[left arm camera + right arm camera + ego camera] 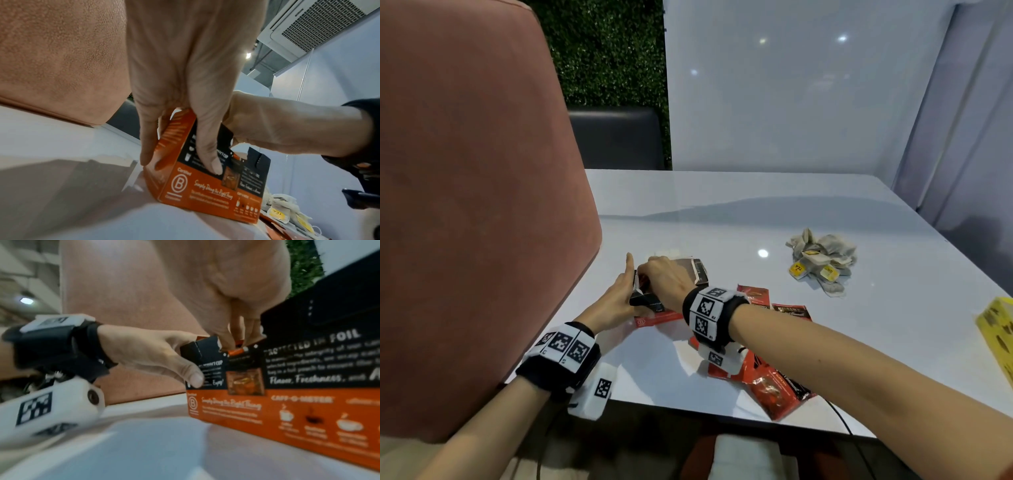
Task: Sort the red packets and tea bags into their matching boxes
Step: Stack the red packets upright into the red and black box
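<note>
Red box (205,193) is sitting near-left on the table (756,212).
Left hand (616,301) is clamping its left end, thumb against fingers; right hand (669,281) is pinching a red packet (236,351) with curled fingers at the open top.

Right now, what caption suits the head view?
Left hand steadies the orange-and-black box, right hand tucks a red packet into its top; other packets and tea bags wait nearby.

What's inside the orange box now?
Only an orange-red edge, probably a packet, shows at the open top, pinched by the right hand. The left hand grips the box. Its interior is hidden by walls and hands.
</note>
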`<move>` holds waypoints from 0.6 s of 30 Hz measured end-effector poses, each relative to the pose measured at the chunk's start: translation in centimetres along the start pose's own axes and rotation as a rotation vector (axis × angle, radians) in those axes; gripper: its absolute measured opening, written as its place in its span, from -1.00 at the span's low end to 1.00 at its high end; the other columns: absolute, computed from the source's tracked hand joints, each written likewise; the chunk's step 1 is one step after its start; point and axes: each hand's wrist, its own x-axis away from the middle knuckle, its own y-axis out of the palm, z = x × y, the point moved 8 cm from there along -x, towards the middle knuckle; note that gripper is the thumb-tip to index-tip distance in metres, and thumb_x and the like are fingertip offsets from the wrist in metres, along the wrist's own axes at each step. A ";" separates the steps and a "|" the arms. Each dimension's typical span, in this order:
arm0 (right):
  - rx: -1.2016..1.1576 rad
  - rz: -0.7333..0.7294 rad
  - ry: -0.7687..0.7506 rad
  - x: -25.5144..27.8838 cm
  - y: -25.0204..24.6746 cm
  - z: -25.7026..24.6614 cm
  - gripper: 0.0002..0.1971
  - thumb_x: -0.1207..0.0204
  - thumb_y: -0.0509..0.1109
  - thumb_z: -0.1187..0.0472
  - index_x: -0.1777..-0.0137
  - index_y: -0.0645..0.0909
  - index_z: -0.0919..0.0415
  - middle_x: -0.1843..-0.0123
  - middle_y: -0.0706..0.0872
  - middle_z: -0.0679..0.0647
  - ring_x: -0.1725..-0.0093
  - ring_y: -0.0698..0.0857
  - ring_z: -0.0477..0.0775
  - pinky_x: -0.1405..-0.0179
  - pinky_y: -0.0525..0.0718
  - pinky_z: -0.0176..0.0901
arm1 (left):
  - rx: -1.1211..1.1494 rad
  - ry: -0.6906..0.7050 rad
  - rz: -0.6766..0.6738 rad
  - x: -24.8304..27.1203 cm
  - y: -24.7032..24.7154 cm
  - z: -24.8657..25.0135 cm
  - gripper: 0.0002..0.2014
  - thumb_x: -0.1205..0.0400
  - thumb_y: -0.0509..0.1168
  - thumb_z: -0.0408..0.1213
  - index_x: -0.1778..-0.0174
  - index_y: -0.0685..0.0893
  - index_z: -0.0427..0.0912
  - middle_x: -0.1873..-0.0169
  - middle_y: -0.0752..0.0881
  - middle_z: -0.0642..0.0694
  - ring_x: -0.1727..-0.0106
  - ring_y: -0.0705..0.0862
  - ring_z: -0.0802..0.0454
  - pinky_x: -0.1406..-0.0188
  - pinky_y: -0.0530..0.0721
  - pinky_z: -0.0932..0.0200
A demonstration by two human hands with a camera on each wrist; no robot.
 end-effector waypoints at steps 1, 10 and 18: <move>0.030 0.005 -0.015 0.1 0.0 -0.1 -0.85 -0.53 0.30 0.34 -0.02 0.66 0.31 0.09 0.49 0.18 0.22 0.61 0.29 0.29 0.57 0.01 | -0.001 0.001 -0.006 0.0 0.0 0.0 0.19 -0.50 0.45 -0.28 -0.51 -0.55 0.02 -0.55 0.23 -0.22 -0.46 0.40 -0.13 -0.44 0.44 -0.03; -0.296 0.058 0.168 -0.3 -0.8 2.1 -0.69 -0.46 0.13 0.53 -0.16 0.46 0.30 -0.04 0.72 0.33 -0.02 0.69 0.31 -0.01 0.69 0.17 | 0.034 0.008 -0.069 -0.1 0.6 0.0 0.21 -0.51 0.44 -0.34 -0.47 -0.63 0.06 -0.65 -0.02 -0.15 -0.28 0.56 -0.03 -0.22 0.52 0.20; -0.248 0.173 0.122 0.6 -0.8 0.7 -0.74 -0.45 0.24 0.43 -0.10 0.30 0.30 0.07 0.58 0.31 0.24 0.55 0.29 0.19 0.59 0.20 | 0.030 0.067 -0.077 0.0 0.9 0.3 0.25 -0.50 0.44 -0.34 -0.26 -0.70 0.32 -0.66 0.02 -0.09 -0.52 0.38 -0.15 -0.46 0.46 -0.06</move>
